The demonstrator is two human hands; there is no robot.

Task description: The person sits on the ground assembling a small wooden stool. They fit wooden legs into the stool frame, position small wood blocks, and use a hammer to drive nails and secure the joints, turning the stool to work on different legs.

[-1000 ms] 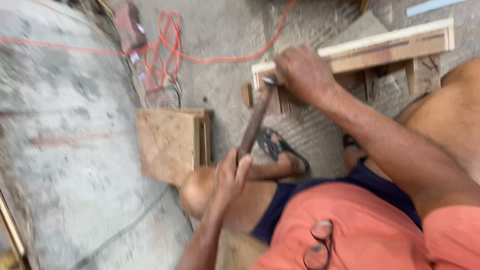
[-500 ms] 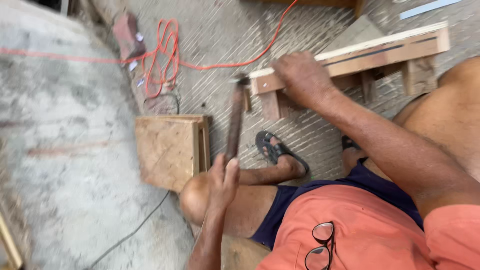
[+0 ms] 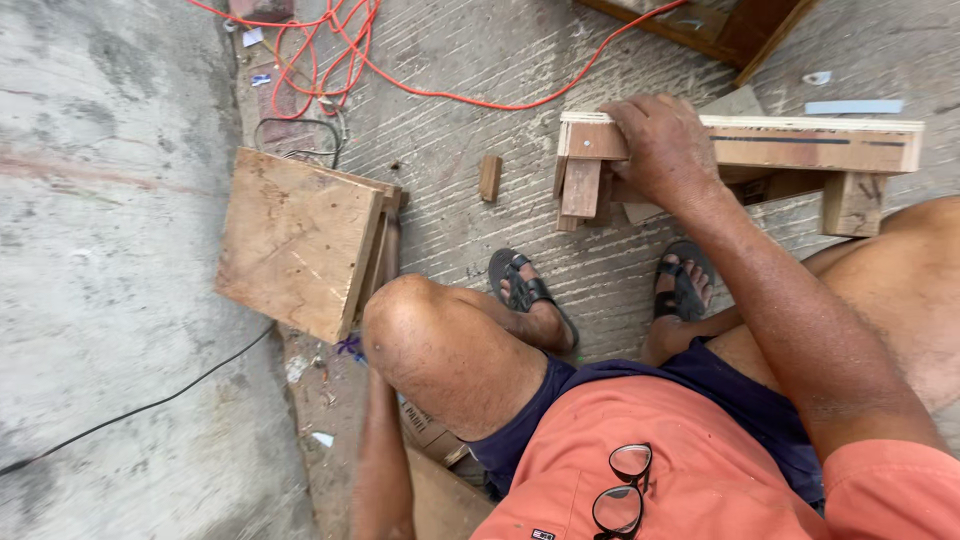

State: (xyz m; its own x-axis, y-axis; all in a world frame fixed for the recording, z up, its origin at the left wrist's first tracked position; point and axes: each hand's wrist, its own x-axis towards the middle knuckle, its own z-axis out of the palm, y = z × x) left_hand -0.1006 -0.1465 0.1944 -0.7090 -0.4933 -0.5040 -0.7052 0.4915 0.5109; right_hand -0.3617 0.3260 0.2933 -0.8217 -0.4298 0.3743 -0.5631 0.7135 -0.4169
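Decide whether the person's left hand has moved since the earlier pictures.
Yes. It held a hammer raised near the wooden frame before; now it has dropped below the left knee, out of view, hammer gone from sight.

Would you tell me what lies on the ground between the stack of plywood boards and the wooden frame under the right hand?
In the head view, one small loose wood block lies on the ribbed concrete between the plywood boards and the wooden frame gripped by the right hand.
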